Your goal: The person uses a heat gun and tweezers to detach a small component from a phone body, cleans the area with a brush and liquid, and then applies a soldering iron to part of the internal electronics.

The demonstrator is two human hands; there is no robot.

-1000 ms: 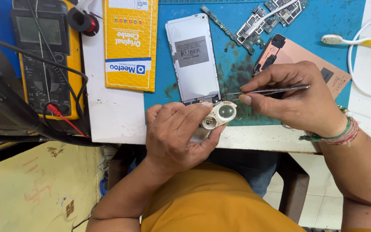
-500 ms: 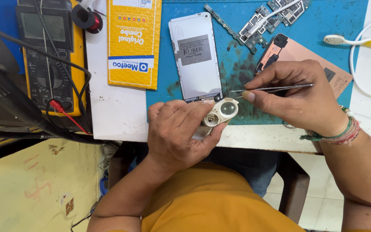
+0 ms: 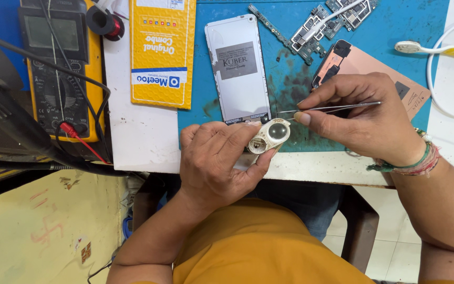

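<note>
My left hand point(image 3: 217, 158) grips a small pale camera-lens part point(image 3: 270, 135) with a round glass lens, held over the bench's front edge. My right hand point(image 3: 361, 118) pinches metal tweezers point(image 3: 332, 108), whose tips point left and reach just above the lens part. A white phone back panel point(image 3: 237, 68) lies face down on the blue mat point(image 3: 290, 79), right behind my left hand. A pinkish-brown phone back cover point(image 3: 366, 63) lies partly under my right hand.
Phone circuit boards point(image 3: 319, 26) lie at the mat's far edge. A yellow padded packet point(image 3: 163, 50) rests on the white bench top point(image 3: 140, 137), left of the mat. A yellow multimeter point(image 3: 59, 68) with leads stands far left. A toothbrush point(image 3: 432, 49) and white cable are at right.
The lens part and tweezers stay in my hands; the tweezers' tips have shifted slightly closer over the lens part. The view has drifted a little.
</note>
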